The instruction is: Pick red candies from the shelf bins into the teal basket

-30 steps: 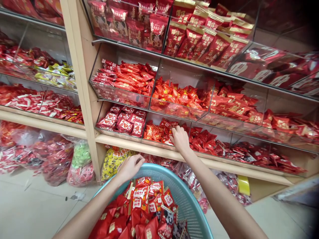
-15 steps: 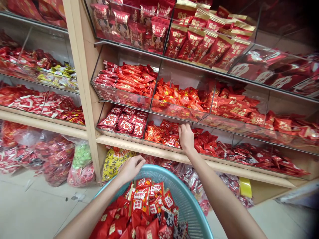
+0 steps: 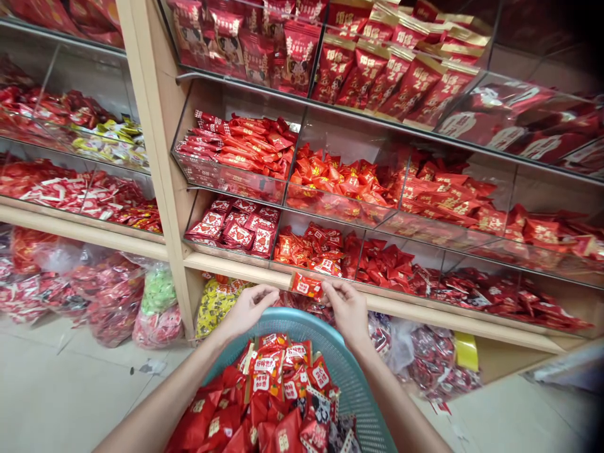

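Note:
My right hand [image 3: 346, 308] pinches one end of a small red candy packet [image 3: 306, 286] with white lettering. It holds the packet above the far rim of a teal plastic basket [image 3: 372, 402]. To the left, my left hand [image 3: 250, 307] hovers by the same rim, its fingers curled in with thumb and fingertips close together; nothing shows in them. In the basket lies a pile of red candy packets [image 3: 264, 380], several with white labels. Beyond my hands, a low shelf bin [image 3: 325, 242] holds similar red packets.
Wooden shelves with clear dividers hold red wrapped sweets [image 3: 344, 179] in front of me. A wooden ledge [image 3: 226, 267] runs below the lowest bins. Plastic bags of sweets [image 3: 158, 305] stand on the tiled floor under the shelves. A wooden post [image 3: 153, 126] rises at left.
My right hand has come back from the low bin toward the basket, now with a candy packet in its fingers. My left hand has shifted slightly up and right.

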Action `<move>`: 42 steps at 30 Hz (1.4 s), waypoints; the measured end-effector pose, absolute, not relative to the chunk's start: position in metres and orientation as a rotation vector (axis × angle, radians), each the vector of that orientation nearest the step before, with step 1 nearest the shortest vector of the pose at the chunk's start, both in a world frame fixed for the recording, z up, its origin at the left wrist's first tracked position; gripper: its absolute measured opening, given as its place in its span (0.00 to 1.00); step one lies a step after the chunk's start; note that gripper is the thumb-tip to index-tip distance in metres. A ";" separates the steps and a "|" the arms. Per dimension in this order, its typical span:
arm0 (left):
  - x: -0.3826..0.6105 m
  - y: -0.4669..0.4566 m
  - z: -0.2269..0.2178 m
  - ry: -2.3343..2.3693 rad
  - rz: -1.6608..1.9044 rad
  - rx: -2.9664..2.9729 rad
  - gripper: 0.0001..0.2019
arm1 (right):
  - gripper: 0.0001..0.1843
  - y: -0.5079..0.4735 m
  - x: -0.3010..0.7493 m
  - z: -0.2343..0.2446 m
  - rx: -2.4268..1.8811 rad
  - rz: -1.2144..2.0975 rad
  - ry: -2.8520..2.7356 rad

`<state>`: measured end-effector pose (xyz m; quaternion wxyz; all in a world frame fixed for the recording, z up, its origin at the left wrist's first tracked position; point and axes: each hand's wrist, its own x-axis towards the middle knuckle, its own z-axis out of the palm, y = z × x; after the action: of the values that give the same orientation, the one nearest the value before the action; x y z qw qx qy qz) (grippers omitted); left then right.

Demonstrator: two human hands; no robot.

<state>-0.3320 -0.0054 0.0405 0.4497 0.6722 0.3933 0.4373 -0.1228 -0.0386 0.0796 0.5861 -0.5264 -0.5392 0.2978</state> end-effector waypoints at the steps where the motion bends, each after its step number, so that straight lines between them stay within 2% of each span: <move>1: -0.332 -0.006 0.042 0.951 1.084 1.635 0.17 | 0.17 -0.042 -0.126 0.074 -1.231 0.761 -1.239; 7: -0.333 -0.005 0.039 0.910 1.139 1.566 0.18 | 0.18 -0.053 -0.141 0.058 -1.235 0.913 -1.236; 14: -0.333 -0.002 0.038 0.906 1.118 1.635 0.12 | 0.17 -0.058 -0.142 0.050 -1.210 1.015 -1.215; 24: -0.331 -0.002 0.034 0.923 1.060 1.708 0.14 | 0.20 -0.061 -0.139 0.048 -1.251 1.045 -1.192; 31: -0.330 -0.008 0.040 0.908 1.023 1.745 0.11 | 0.19 -0.069 -0.132 0.052 -1.255 1.147 -1.249; 35: -0.331 -0.008 0.041 0.932 1.011 1.729 0.13 | 0.19 -0.080 -0.117 0.055 -1.307 1.173 -1.269; 42: -0.329 -0.006 0.042 0.939 1.000 1.735 0.15 | 0.19 -0.107 -0.098 0.040 -1.440 1.380 -1.355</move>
<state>-0.3291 -0.0060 0.0418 0.4484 0.7012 0.3795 0.4041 -0.0984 -0.1065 0.0402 0.3572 -0.5578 -0.5248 0.5346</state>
